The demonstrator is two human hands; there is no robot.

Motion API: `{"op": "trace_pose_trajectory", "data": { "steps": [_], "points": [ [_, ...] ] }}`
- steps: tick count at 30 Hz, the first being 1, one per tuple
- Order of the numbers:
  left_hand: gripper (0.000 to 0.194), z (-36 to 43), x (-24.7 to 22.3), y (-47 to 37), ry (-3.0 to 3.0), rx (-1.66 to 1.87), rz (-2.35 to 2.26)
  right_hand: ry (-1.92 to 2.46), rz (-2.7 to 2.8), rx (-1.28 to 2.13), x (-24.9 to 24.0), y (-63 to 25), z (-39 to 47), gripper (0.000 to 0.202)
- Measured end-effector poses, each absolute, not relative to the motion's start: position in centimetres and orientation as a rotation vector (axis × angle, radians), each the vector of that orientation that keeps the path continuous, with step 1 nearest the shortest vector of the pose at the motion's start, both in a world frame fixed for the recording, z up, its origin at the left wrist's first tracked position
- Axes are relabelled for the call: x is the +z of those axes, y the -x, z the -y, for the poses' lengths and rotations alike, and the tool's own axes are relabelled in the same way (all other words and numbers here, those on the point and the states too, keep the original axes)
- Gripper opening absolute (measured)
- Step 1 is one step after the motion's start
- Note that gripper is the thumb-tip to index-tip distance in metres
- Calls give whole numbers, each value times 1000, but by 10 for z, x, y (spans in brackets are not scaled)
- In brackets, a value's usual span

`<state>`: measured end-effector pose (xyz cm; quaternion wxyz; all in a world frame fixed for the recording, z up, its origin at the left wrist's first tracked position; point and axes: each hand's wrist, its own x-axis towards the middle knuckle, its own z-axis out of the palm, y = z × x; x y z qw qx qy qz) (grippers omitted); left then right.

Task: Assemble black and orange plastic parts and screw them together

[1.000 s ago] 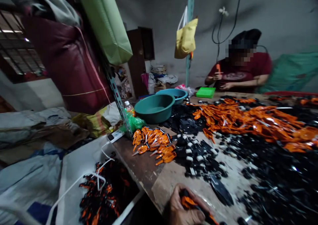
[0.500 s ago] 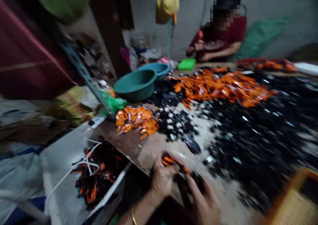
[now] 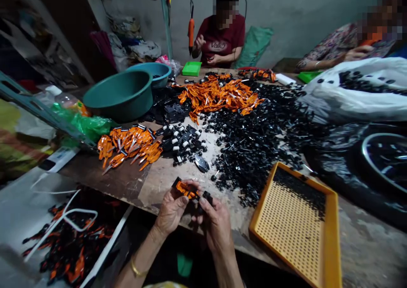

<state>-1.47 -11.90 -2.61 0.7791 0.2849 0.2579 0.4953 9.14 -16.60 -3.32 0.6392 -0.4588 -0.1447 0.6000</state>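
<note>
Above the near table edge, my left hand (image 3: 171, 211) grips an orange and black toy car body (image 3: 183, 189) between thumb and fingers. My right hand (image 3: 218, 222) is closed on a small black part (image 3: 207, 196) right beside the body; its exact kind is partly hidden by the fingers. Just beyond my hands lies a dark, shiny toy car shell (image 3: 201, 163). Behind it is a cluster of black parts with white rollers (image 3: 182, 142). A pile of orange car shells (image 3: 130, 146) lies to the left.
Black small parts (image 3: 251, 148) cover the table's middle, with more orange shells (image 3: 219, 94) behind. A yellow perforated tray (image 3: 289, 233) sits at right, green basin (image 3: 119, 95) at left. A white sack (image 3: 359, 103) stands far right. Two people work opposite, one in a maroon shirt (image 3: 219, 36).
The camera view has swung right, bringing the yellow tray, white sack and second person into sight. Both hands still hold their parts close together. The person opposite has let go of the orange screwdriver, which now hangs.
</note>
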Motion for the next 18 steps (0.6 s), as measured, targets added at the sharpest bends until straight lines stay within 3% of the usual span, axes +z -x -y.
{"op": "trace_pose_trajectory", "data": {
  "steps": [7, 9, 14, 18],
  "points": [
    [34, 111, -22, 29, -550, 1087, -620, 1200, 449, 1453, -24, -100, 178, 37],
    [32, 104, -25, 35, -507, 1114, -632, 1422, 714, 1244, -17, -114, 171, 39],
    [33, 94, -35, 47, -442, 1100, -617, 1884, 1524, 235, -8, -135, 106, 23],
    [33, 95, -38, 48, -440, 1064, -578, 2019, 1713, 94, -18, -125, 59, 9]
  ]
}}
